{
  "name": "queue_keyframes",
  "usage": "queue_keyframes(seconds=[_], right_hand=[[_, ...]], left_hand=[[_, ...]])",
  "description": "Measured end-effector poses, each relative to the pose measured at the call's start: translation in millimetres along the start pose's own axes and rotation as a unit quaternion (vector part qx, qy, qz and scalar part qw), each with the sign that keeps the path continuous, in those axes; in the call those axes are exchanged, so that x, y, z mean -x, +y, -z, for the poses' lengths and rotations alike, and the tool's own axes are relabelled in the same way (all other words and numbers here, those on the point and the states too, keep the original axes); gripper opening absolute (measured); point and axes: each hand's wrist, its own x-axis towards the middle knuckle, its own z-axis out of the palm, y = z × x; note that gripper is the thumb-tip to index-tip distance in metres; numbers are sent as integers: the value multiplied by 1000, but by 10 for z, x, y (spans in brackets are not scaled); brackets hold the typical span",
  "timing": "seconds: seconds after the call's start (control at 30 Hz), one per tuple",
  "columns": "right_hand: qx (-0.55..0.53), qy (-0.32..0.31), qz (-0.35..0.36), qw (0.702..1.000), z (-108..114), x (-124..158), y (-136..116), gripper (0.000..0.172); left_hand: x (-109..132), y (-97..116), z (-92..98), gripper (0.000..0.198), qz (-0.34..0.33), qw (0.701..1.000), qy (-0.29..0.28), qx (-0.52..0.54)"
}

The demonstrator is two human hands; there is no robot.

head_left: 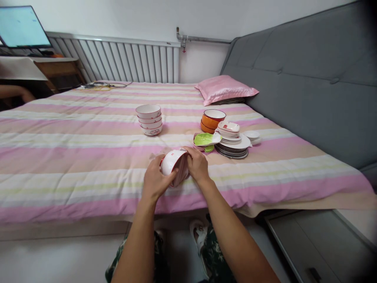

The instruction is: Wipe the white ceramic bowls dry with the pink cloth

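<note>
The left hand (156,181) clasps a white bowl (171,161), tilted over the bed's (73,157) near edge, while the right hand (198,167) grasps a cloth (182,177) against it. Wiping seems in hand; turning the bowl calls for a firm left grip.

1. The left hand (155,180) is curled in a grip, thumb stretched toward the right hand.
2. The right hand (198,165) sits close opposite, back upward, fingers bent down and gripping.
3. Both forearms are bare and reach forward. The left forearm (138,239) runs nearly straight ahead, and the right forearm (232,232) angles in from the lower right.
</note>
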Motion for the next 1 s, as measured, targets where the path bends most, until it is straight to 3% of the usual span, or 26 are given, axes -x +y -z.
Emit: queue_keyframes(seconds=[0.37,1.0], right_hand=[[-24,-14,-104,994,-60,-10,42,39],[69,-67,-174,980,-157,44,168,18]], left_hand=[[-3,-18,-15,47,12,1000,6,2],[-9,-26,-24,47,11,1000,13,4]])
